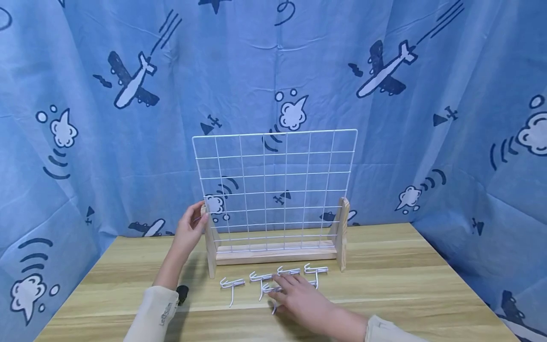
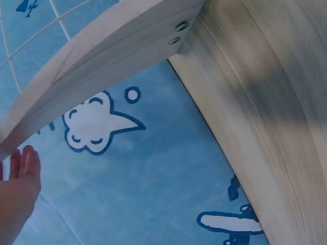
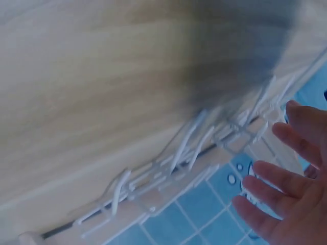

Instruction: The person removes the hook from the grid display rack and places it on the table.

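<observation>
A white wire grid rack (image 1: pixel 275 192) stands upright in a wooden base with two side posts. My left hand (image 1: pixel 188 230) holds the top of the left wooden post (image 1: pixel 211 251), thumb on the near side. In the left wrist view, the fingers (image 2: pixel 30 166) meet the end of that post. Several white metal hooks (image 1: pixel 232 284) lie on the table in front of the base. Over the hooks at the right, my right hand (image 1: pixel 301 301) hovers or rests with fingers spread, partly covering some; the right wrist view shows its fingers (image 3: pixel 278 178) apart, gripping nothing.
The pale wooden table (image 1: pixel 397 285) runs back to a blue curtain (image 1: pixel 256 61) printed with planes and clouds. Beside the left sleeve (image 1: pixel 154 311) sits a small black object (image 1: pixel 182 294), partly hidden.
</observation>
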The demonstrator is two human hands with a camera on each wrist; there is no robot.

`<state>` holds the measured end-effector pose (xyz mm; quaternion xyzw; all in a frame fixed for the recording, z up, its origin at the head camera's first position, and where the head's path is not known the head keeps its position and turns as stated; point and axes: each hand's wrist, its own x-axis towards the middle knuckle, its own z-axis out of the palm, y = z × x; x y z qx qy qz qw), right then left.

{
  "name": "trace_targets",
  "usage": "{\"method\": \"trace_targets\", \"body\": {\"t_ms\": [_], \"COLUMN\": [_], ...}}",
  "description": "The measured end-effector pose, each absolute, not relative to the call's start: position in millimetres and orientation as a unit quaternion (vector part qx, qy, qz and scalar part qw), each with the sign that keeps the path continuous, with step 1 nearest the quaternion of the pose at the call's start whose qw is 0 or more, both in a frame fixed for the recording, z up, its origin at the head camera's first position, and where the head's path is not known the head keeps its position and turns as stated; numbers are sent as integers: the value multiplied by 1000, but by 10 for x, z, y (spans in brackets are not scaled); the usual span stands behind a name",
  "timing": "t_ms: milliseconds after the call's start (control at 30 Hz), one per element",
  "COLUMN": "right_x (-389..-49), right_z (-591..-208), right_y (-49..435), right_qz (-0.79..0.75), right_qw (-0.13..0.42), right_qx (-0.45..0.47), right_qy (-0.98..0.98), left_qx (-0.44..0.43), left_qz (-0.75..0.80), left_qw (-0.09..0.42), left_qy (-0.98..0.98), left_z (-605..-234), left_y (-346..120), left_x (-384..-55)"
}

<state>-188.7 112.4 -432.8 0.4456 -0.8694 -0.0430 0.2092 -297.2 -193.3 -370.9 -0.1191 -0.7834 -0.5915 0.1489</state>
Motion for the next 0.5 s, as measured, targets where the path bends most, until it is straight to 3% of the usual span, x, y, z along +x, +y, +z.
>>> {"method": "trace_targets", "body": {"t_ms": [233, 500], "right_x": [-1923, -2002], "right_z": [-4164, -4003], "right_y": [1284, 1565], "right_qz": [35, 114], "right_qw": [223, 311], "right_qx": [417, 354], "right_qy": [-881, -875], "left_qx": [-110, -67], "left_qz": [-597, -502], "left_qw": [131, 170], "left_qy": [-783, -846], "left_z": [-3634, -3513], "left_y": [-1923, -1986], "left_x": [-2899, -2725]}}
